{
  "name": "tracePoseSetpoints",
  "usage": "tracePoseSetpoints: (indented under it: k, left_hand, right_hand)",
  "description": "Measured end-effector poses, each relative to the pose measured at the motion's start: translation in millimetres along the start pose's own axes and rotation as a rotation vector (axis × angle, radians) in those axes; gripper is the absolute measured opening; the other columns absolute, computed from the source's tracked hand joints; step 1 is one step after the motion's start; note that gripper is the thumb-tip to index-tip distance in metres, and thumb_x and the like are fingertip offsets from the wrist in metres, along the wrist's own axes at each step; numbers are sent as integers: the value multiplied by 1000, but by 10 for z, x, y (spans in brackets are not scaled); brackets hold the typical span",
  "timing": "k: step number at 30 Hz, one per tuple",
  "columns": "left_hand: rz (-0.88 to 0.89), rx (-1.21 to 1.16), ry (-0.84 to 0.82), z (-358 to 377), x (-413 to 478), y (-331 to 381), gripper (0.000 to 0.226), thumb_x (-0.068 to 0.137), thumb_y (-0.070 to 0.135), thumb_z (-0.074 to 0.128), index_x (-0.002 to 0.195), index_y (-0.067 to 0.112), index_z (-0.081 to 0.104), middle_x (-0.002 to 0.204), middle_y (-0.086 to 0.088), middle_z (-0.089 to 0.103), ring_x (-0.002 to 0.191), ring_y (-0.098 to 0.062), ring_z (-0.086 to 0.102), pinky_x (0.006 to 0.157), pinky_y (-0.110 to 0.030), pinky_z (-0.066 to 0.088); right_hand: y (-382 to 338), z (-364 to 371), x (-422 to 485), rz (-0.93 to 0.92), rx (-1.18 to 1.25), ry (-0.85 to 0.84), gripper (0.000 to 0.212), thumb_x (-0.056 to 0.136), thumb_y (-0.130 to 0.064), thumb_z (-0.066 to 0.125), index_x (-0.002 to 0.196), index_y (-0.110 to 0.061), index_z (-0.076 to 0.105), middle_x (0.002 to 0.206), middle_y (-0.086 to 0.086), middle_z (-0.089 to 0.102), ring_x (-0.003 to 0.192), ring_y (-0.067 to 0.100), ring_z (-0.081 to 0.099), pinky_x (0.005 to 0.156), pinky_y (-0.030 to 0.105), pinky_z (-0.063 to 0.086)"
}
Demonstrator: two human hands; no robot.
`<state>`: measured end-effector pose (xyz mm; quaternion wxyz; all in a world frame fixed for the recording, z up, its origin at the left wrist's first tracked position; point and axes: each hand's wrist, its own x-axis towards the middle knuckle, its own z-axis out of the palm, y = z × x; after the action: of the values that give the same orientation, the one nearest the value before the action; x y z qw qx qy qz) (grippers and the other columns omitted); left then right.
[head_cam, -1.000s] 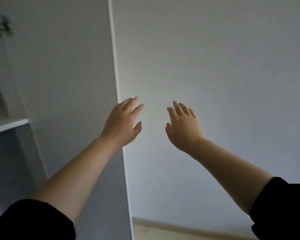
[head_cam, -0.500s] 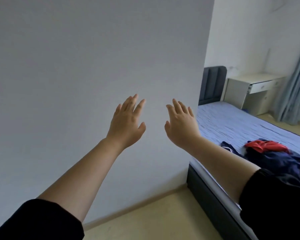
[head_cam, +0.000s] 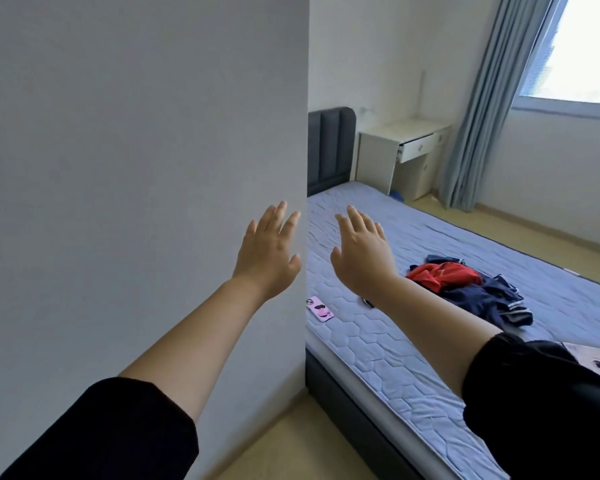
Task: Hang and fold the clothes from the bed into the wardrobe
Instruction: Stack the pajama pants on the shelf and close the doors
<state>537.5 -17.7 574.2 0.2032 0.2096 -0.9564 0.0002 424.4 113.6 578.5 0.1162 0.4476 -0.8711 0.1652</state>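
Both arms are stretched out in front of me with the fingers straight and nothing held. My left hand (head_cam: 269,252) hangs in front of the white wall, my right hand (head_cam: 359,254) over the near side of the bed (head_cam: 378,344). A small heap of clothes lies on the mattress to the right of my right forearm: a red garment (head_cam: 444,273) on top of dark navy garments (head_cam: 489,301) with white-striped edges. The wardrobe is out of view.
A white wall (head_cam: 136,168) fills the left half. On the mattress lie a pink phone (head_cam: 320,309) and a small dark object (head_cam: 368,302). Behind the bed stand a dark headboard (head_cam: 330,147), a white desk (head_cam: 404,150) with an open drawer, a blue curtain (head_cam: 482,109) and a window.
My view has swung right, from the wardrobe's side panel past the wall to the bed and the clothes. Both hands stay raised and empty.
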Motion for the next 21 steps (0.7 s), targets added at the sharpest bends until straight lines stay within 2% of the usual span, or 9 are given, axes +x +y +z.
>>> tracePoseSetpoints:
  k: [7,11,15,21]
  left_hand:
    - [32,32,45,1132,1157,346,62,93,20,47,150,13,22,160,-11,7,147,-28,4,118,-45,13]
    - [19,26,61,1892,1769,536,63,90,11,45,150,9,23,160,-13,9,148,-29,2,118,-44,5]
    - [-110,-25,-47,2716,2080,649,68,91,15,44,151,11,15,160,-9,2,148,-24,-4,118,-42,2]
    - [-241,-78,-209,3918,1991,718,70,93,25,44,152,13,9,160,-8,-5,147,-23,-10,118,-44,0]
  right_hand:
    - [1177,541,1096,-33,-51,8,56,96,-24,46,146,-10,26,157,12,18,144,28,16,118,46,15]
    - [1846,1124,1712,-87,-89,-64,55,95,-23,46,145,-8,28,156,13,20,144,28,18,117,46,18]
    - [2416,1780,1945,-87,-89,-166,52,93,-20,46,142,-7,31,153,13,25,141,29,21,115,44,20]
    - [3017,2872,1829,-108,-69,-260,50,91,-19,47,138,-5,35,148,12,32,136,29,29,111,44,24]
